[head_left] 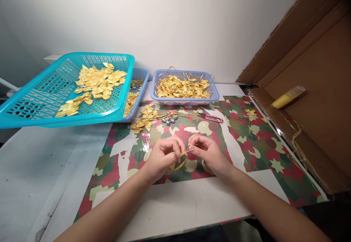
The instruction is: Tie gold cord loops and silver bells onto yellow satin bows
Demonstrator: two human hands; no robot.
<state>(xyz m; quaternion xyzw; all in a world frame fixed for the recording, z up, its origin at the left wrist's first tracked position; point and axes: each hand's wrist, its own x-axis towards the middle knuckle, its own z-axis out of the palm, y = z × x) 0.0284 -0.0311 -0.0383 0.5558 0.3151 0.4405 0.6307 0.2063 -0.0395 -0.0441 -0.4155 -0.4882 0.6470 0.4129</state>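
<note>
My left hand [163, 155] and my right hand [207, 150] meet over the middle of the table, both pinched on a thin gold cord [182, 160] that loops down between them. Just beyond the hands lie a small heap of yellow ribbon bows [144, 119], a few silver bells [169, 119] and red-handled snips [211, 117], all on a camouflage-patterned sheet [255, 143].
A large turquoise basket [41, 95] with yellow bows sits tilted at the left, over a blue tray [141, 83]. A lilac basket [186, 99] of finished gold bows stands at the back. A cardboard box [315, 88] holding a yellow glue stick [287, 97] lines the right side.
</note>
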